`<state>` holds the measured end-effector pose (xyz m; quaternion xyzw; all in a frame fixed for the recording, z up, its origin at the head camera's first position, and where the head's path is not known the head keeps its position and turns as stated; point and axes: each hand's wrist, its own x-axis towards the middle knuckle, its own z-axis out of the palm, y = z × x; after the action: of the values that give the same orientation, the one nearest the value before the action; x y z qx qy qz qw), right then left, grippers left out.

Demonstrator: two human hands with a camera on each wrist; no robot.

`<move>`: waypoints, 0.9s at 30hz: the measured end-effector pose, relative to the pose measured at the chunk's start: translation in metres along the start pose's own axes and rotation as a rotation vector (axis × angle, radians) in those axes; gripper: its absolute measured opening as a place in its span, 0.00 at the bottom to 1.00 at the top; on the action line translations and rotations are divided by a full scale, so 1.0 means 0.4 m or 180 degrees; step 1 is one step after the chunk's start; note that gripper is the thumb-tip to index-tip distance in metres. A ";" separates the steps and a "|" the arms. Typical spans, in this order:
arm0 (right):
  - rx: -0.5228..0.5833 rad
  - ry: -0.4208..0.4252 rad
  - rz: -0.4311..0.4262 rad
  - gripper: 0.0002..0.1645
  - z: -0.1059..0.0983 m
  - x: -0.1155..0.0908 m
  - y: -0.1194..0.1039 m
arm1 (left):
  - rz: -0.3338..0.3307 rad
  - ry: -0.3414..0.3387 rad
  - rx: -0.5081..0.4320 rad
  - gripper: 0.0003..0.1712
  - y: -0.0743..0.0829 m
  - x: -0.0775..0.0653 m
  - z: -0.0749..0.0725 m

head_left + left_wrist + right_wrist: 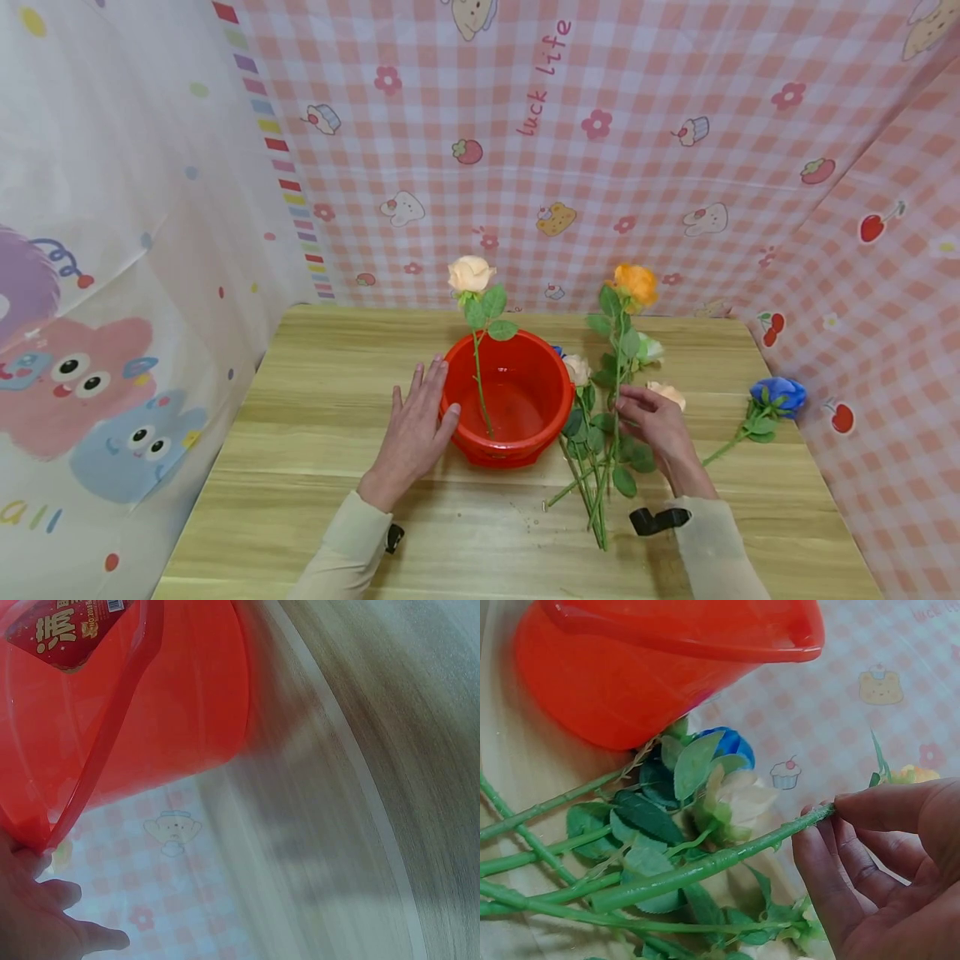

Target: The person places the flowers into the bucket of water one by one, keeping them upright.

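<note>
A red plastic bucket [517,442] stands on the table with one cream rose [471,275] upright inside, its stem leaning on the rim. My left hand [412,429] rests its straight fingers against the bucket's left side; in the left wrist view those fingers touch the rim by the handle [112,735]. To the bucket's right, my right hand [656,425] pinches the green stem of an orange rose [635,285] between thumb and fingers, holding it over the other flowers. In the right wrist view the pinched stem [712,862] slants down leftward, its cut end showing.
Several roses lie in a pile right of the bucket, among them a cream rose [577,369] and a whitish-green one [648,351], stems crossing toward the front. A blue rose [780,396] lies apart near the right edge. Checked cloth [555,167] hangs behind the table [315,433].
</note>
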<state>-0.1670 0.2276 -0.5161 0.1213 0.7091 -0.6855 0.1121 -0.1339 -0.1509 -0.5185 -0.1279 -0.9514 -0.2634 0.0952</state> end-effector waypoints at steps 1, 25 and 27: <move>0.0003 0.0015 -0.0027 0.31 0.000 0.000 -0.002 | -0.0013 -0.0014 0.0003 0.39 0.000 0.000 0.000; -0.0055 0.0213 -0.0560 0.29 0.032 -0.041 -0.068 | 0.0001 -0.0012 0.0010 0.39 0.002 0.000 0.000; -0.0085 0.0234 -0.0598 0.28 0.036 -0.046 -0.075 | -0.0016 -0.0027 -0.0002 0.39 0.001 0.000 0.000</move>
<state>-0.1597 0.2118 -0.4821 0.0779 0.7301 -0.6785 0.0229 -0.1337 -0.1505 -0.5184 -0.1267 -0.9520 -0.2634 0.0905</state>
